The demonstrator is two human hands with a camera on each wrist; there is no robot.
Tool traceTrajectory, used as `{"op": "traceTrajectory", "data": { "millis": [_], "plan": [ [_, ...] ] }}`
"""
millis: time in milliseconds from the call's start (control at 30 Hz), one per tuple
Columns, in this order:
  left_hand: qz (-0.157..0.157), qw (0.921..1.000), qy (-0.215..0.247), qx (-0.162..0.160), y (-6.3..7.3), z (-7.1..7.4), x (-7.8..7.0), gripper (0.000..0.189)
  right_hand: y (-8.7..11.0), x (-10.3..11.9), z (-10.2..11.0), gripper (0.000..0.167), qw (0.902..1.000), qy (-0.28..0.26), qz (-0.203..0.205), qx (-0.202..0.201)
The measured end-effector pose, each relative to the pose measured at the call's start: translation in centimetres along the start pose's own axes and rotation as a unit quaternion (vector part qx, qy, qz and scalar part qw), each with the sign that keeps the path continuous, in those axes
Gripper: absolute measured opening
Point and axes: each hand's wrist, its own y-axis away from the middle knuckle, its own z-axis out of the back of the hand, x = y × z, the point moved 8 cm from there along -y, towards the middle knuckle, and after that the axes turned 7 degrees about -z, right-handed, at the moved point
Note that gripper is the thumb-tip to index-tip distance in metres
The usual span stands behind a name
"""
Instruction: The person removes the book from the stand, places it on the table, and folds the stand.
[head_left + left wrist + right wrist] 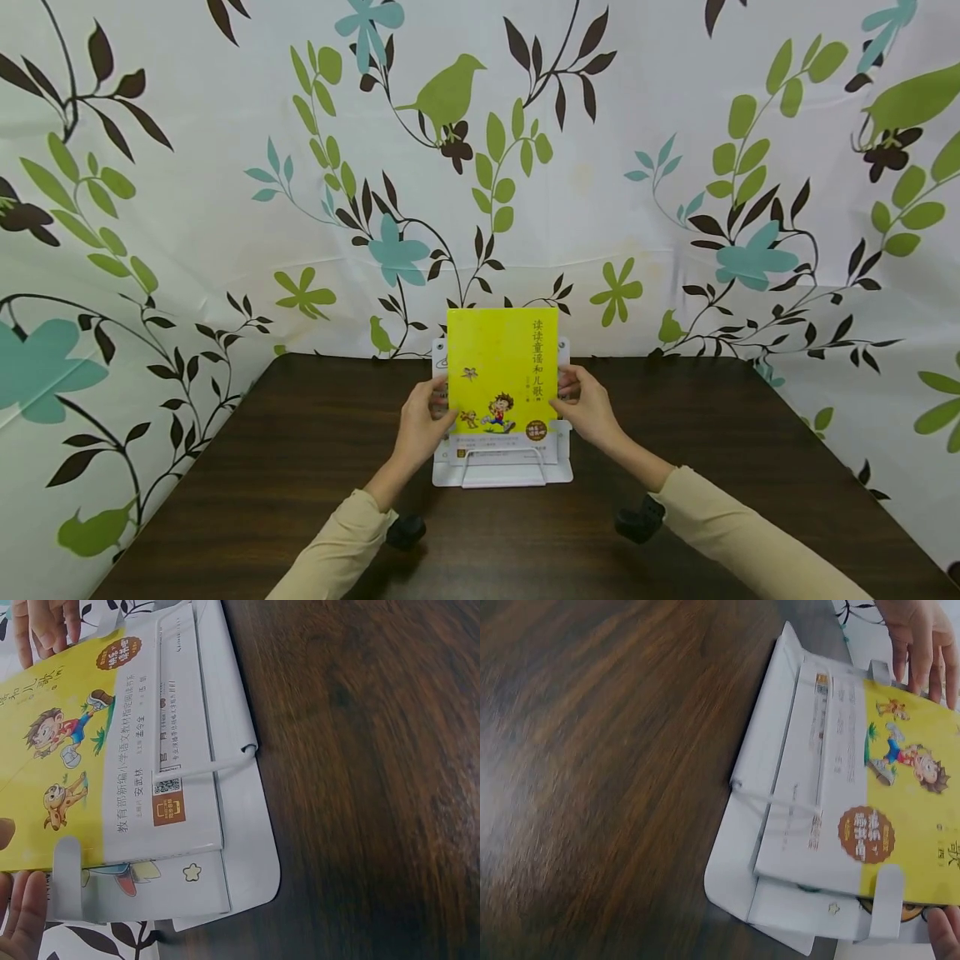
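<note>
A yellow children's book (498, 350) with a white lower band stands upright on a white book stand (561, 473). The stand's wire holder crosses the front of the book's bottom edge. My left hand (420, 423) holds the book's left edge, thumb at the front cover and the other fingers partly hidden behind. On the right edge, my right hand (594, 411) grips in the same way. Behind the yellow book lies a second, paler cover with a small star (193, 873), seen in both wrist views. A white side clip (67, 877) overlaps the yellow book's edge.
The stand rests on a dark brown wooden table (315, 500). A white cloth (570, 217) patterned with leaves, flowers and birds hangs behind the table. Black wrist devices (406, 531) sit under both forearms, below the beige sleeves (742, 525).
</note>
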Motion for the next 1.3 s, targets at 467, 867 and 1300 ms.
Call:
{"op": "traceTrajectory", "data": {
  "millis": [467,867,1300],
  "plan": [
    [-0.005,0.9997,0.016,-0.018,-0.1,0.1,0.3,0.048,-0.4,0.0,-0.1,0.04,0.9995,-0.002,0.0,-0.031],
    [-0.029,0.9991,0.019,-0.024,0.1,-0.1,0.1,0.051,0.3,0.3,-0.3,0.037,0.9959,0.005,0.081,-0.042],
    [-0.028,0.9988,0.026,-0.031,0.1,-0.4,0.6,0.053,1.2,1.1,-0.4,0.044,0.9919,-0.006,0.12,-0.04]
  ]
}}
